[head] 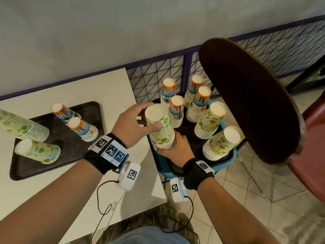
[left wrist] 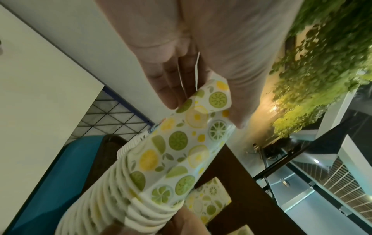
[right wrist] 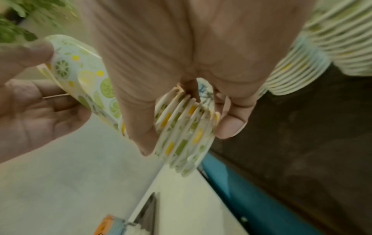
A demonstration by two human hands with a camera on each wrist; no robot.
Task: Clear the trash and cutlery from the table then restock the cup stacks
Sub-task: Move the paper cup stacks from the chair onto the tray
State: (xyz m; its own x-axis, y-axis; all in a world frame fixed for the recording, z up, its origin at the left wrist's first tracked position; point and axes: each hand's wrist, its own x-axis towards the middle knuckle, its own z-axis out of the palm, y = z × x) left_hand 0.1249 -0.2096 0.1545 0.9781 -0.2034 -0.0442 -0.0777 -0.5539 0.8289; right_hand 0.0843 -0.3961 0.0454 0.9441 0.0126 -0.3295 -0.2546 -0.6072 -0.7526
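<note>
I hold an upturned stack of lemon-lime paper cups (head: 161, 126) between the white table and a blue chair. My left hand (head: 139, 120) grips its upper end, thumb across the front and fingers behind. My right hand (head: 175, 147) grips the rim end from below. In the left wrist view the lemon-lime stack (left wrist: 175, 151) runs down from my fingers (left wrist: 171, 89). The right wrist view shows my right fingers (right wrist: 229, 125) and thumb curled round the stacked rims (right wrist: 181, 135). Several more cup stacks (head: 209, 118) stand on the dark tray (head: 186, 127) on the chair.
A second dark tray (head: 70, 148) on the white table (head: 109, 85) holds lime stacks (head: 37, 151) and palm-print stacks (head: 82, 127). A dark round chair back (head: 246, 95) rises at the right. A wire-mesh fence (head: 154, 74) runs behind. Tiled floor lies at the lower right.
</note>
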